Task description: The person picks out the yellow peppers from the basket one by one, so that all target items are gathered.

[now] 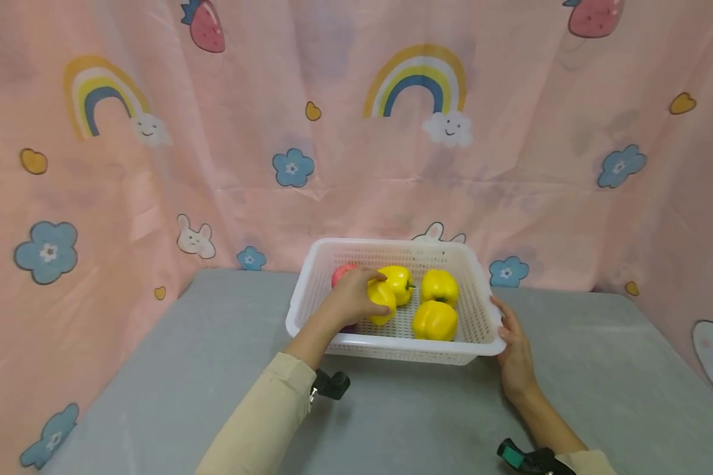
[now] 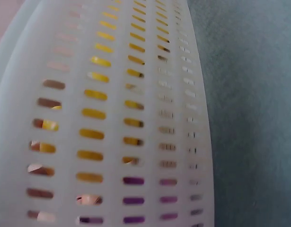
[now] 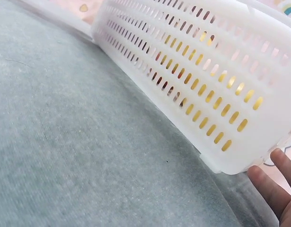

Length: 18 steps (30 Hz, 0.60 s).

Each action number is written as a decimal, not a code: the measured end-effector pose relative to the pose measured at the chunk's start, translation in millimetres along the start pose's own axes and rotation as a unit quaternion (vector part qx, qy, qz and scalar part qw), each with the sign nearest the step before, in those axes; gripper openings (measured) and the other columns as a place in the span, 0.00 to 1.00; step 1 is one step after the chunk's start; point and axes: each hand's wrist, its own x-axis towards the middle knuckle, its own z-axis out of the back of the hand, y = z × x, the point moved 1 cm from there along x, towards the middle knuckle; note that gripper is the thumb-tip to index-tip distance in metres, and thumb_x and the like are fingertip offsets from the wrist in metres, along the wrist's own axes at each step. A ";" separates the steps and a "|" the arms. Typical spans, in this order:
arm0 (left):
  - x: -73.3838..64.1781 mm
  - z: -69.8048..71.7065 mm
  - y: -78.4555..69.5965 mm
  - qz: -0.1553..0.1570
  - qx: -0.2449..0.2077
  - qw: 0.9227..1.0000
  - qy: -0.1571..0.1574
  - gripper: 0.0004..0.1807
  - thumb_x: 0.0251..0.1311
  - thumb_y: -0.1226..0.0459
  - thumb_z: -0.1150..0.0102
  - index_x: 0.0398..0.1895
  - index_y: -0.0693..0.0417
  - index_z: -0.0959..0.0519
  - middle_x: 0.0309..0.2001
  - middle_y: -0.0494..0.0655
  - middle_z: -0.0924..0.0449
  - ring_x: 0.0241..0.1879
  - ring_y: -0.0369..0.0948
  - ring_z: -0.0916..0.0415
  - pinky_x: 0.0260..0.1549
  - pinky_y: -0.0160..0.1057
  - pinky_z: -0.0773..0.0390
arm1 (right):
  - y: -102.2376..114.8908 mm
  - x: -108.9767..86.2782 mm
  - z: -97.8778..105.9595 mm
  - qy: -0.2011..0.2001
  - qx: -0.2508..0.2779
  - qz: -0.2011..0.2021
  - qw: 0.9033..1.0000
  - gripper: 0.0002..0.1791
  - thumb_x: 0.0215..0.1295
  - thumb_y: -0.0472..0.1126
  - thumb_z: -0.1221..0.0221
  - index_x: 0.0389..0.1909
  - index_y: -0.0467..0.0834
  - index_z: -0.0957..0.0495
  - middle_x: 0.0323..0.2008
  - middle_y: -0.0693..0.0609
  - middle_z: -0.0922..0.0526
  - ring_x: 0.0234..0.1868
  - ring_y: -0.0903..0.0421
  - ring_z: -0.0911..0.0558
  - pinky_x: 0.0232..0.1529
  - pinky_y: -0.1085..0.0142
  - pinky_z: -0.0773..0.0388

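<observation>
A white plastic basket [image 1: 386, 344] with slotted walls stands on the table, with several yellow bell peppers inside. Reaching over its front rim, my left hand [image 1: 350, 298] holds one yellow bell pepper [image 1: 382, 303], its fingers and thumb around the sides. Another yellow pepper [image 1: 399, 284] lies just beyond it, and two more sit in the right half. A red rounded thing [image 1: 343, 273] shows partly behind my left hand; something purple [image 2: 134, 200] appears through the slots. My right hand [image 1: 515, 356] touches the basket's right end, fingers fairly straight and spread in the right wrist view.
The grey table [image 1: 403, 422] extends in front of the basket and to both sides. A pink curtain [image 1: 344, 165] printed with rainbows and flowers hangs close behind the basket. Black straps with devices [image 1: 331, 384] sit at both wrists.
</observation>
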 end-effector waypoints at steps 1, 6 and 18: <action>-0.6 1.8 0.7 -0.003 0.000 1.000 -0.004 0.35 0.48 0.54 0.22 0.62 0.53 0.21 0.63 0.51 0.21 0.62 0.47 0.26 0.68 0.47 0.26 | -0.7 0.3 -0.7 0.000 0.003 0.001 1.000 0.29 0.79 0.45 0.68 0.78 0.44 0.45 0.58 0.61 0.25 0.43 0.65 0.19 0.45 0.79 0.19; -6.2 11.8 4.4 -0.007 -0.005 1.000 -0.028 0.35 0.48 0.54 0.21 0.62 0.51 0.21 0.63 0.48 0.21 0.62 0.46 0.25 0.68 0.46 0.26 | -4.2 1.4 -3.0 0.008 0.023 0.006 1.000 0.29 0.79 0.44 0.68 0.78 0.45 0.45 0.60 0.60 0.26 0.43 0.64 0.20 0.44 0.79 0.19; -30.5 32.9 18.7 -0.051 -0.075 0.987 -0.132 0.34 0.48 0.55 0.22 0.62 0.50 0.21 0.62 0.46 0.22 0.60 0.45 0.24 0.59 0.43 0.18 | -1.9 0.8 -0.3 0.030 0.020 0.016 0.999 0.29 0.80 0.43 0.71 0.79 0.44 0.48 0.66 0.63 0.35 0.48 0.66 0.22 0.49 0.81 0.21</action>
